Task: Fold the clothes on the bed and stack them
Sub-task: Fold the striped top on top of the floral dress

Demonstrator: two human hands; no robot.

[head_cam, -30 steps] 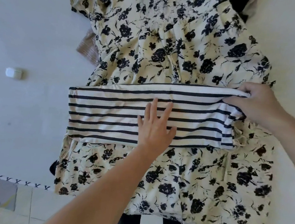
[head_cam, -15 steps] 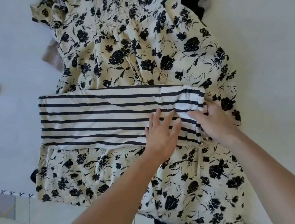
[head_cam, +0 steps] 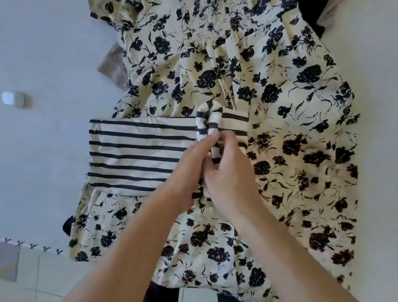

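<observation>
A black-and-white striped garment [head_cam: 135, 155], folded into a long band, lies across a cream dress with black flowers [head_cam: 293, 111] that is spread over the white bed [head_cam: 41, 40]. The band's right end is lifted and curled over toward the left. My right hand [head_cam: 229, 175] grips that raised end, fingers curled round the fabric. My left hand [head_cam: 189, 167] lies against it on the striped cloth, fingers reaching into the fold; how tightly it holds is hidden.
A small white object [head_cam: 10, 97] sits on the sheet at the left. A brown knitted piece [head_cam: 113, 63] pokes out from under the dress. Dark cloth [head_cam: 309, 8] lies at the top. The bed's stitched edge [head_cam: 16, 243] and the floor [head_cam: 1, 278] are below.
My right hand has lifted the band's right end and carried it leftward over the middle. My left hand slid right to meet it. The camera view shifted.
</observation>
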